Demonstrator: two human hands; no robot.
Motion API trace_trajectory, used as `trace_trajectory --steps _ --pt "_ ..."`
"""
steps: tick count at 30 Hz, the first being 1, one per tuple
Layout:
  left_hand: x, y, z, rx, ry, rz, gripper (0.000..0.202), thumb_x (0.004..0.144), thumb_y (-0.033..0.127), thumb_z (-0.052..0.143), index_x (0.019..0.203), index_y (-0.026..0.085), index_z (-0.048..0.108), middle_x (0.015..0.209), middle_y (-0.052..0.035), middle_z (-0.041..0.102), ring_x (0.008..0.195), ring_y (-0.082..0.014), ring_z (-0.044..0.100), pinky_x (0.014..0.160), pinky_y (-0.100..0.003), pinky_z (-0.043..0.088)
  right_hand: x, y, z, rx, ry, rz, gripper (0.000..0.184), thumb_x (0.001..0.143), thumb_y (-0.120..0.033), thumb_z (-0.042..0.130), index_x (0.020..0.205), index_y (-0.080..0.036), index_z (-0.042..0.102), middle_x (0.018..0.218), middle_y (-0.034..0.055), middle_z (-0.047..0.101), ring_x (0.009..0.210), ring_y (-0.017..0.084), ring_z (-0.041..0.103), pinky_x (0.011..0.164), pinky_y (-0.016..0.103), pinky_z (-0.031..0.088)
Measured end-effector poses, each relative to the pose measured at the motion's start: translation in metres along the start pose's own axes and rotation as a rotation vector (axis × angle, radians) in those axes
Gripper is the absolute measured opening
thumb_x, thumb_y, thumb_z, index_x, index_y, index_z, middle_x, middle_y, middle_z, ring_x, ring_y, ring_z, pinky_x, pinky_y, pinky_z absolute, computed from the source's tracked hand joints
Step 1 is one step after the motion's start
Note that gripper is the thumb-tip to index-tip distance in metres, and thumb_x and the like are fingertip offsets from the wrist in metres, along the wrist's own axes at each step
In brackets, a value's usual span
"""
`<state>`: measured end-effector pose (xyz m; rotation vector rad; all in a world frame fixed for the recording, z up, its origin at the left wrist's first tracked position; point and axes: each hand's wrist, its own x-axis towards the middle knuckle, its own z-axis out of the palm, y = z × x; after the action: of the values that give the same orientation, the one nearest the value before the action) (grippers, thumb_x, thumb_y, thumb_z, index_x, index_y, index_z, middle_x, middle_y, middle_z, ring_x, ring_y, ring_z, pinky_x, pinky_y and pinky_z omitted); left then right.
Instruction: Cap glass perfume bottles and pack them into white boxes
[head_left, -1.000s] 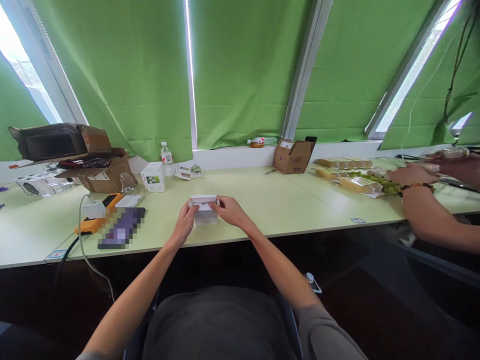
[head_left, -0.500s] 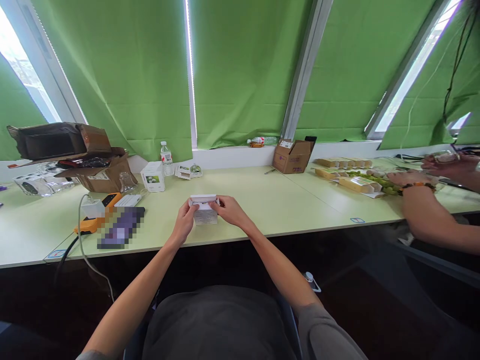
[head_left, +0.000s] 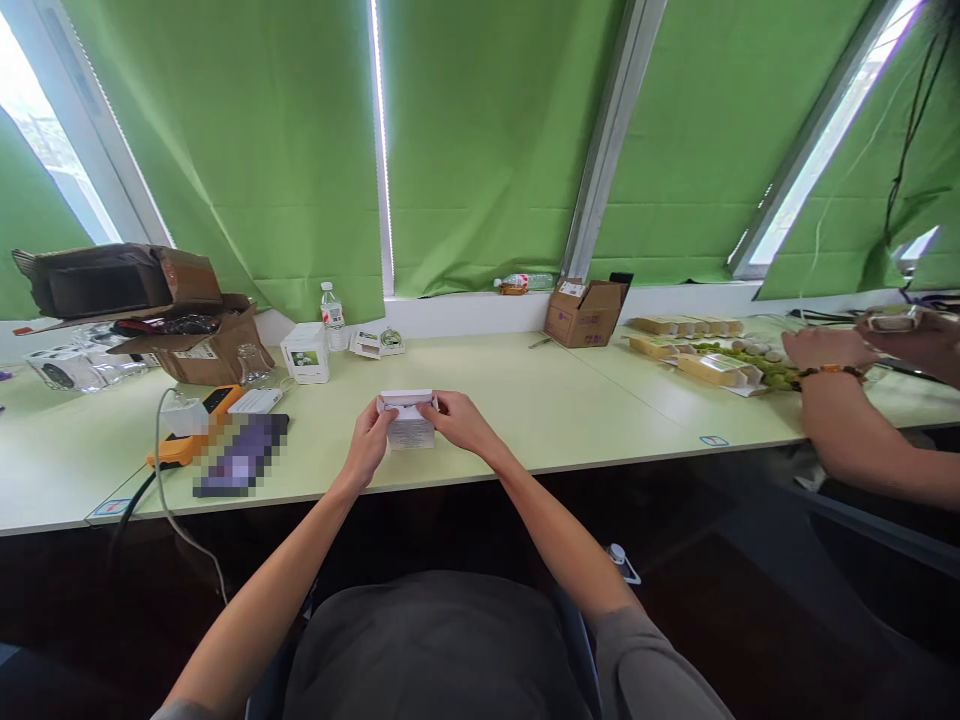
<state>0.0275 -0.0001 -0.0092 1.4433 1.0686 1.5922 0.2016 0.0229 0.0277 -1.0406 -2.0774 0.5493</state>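
A small white box [head_left: 409, 425] stands on the pale green table [head_left: 555, 410] right in front of me, its top flap lifted. My left hand [head_left: 369, 440] grips the box's left side, fingers curled round it. My right hand [head_left: 459, 420] holds the right side, thumb and fingertips at the top flap. Both forearms reach in from below.
At the left lie open cardboard boxes [head_left: 187, 335], a white box [head_left: 306, 352], a water bottle [head_left: 331, 315], an orange device [head_left: 180, 445] with a cable. A cardboard box [head_left: 585, 310] sits by the window. At the right another person's hands [head_left: 832, 350] work over packets [head_left: 712, 368].
My hands and the white box have stayed put. The other person's hands at the right have shifted, one lifting a small clear item.
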Motion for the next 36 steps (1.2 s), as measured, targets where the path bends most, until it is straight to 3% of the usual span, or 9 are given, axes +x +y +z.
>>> trace_trajectory --steps 7,20,36 --pt "-0.001 0.0 0.003 0.026 0.025 -0.013 0.029 0.085 0.039 0.053 0.1 0.017 0.064 0.094 -0.0035 0.066 0.088 -0.0195 0.056 0.077 -0.027 0.04 0.003 0.002 0.001 0.017 -0.008 0.021 0.033 0.089 -0.04 0.044 0.089 -0.016 0.066 0.074 0.001 0.061 0.063 0.013 0.047 0.056 0.024 0.031" --pt "0.0 0.005 0.0 0.063 0.009 0.025 0.026 0.083 0.032 0.054 0.1 0.017 0.067 0.093 -0.0035 0.067 0.086 -0.0196 0.056 0.075 -0.027 0.041 0.001 0.0 0.0 0.028 -0.009 0.007 0.035 0.09 -0.043 0.044 0.087 -0.015 0.065 0.077 0.0018 0.063 0.065 0.013 0.05 0.057 0.023 0.032" --pt "-0.001 0.006 -0.001 0.058 -0.015 0.011 0.034 0.084 0.042 0.058 0.104 0.016 0.068 0.095 -0.0048 0.069 0.088 -0.0209 0.057 0.077 -0.028 0.041 0.001 0.003 -0.002 0.054 -0.055 0.027 0.037 0.09 -0.045 0.044 0.091 -0.015 0.064 0.081 0.0036 0.065 0.067 0.014 0.052 0.057 0.024 0.033"
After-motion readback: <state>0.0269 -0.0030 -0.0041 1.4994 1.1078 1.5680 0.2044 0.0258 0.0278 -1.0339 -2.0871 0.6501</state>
